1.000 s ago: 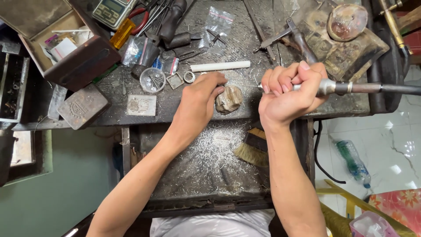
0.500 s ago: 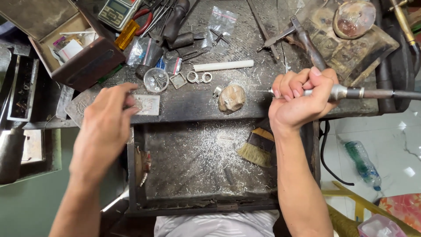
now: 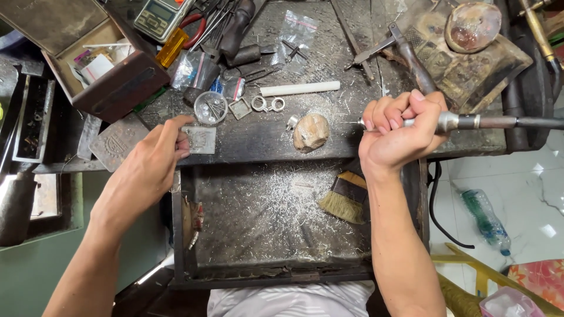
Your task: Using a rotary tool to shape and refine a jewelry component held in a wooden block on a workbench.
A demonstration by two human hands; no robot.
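Note:
My right hand [image 3: 396, 132] is closed around a metal rotary handpiece [image 3: 470, 122] whose thin bit points left toward a tan lump of wax or stone [image 3: 311, 131] on the bench edge. My left hand [image 3: 154, 159] hovers at the left part of the bench, fingertips at a small square metal plate [image 3: 200, 140]; whether it pinches the plate is unclear. Two silver rings [image 3: 268, 104] and a small round clear dish [image 3: 210, 108] lie just beyond it.
An open drawer tray [image 3: 247, 235] dusted with metal filings holds a brush [image 3: 346, 198]. A wooden box [image 3: 94, 64], a digital scale [image 3: 157, 16], pliers, plastic bags and a white rod [image 3: 299, 88] crowd the bench. A plastic bottle [image 3: 484, 218] lies on the floor.
My left hand left the tan lump, swung far left, and now comes back toward the square plate. My right hand with the handpiece stayed almost still.

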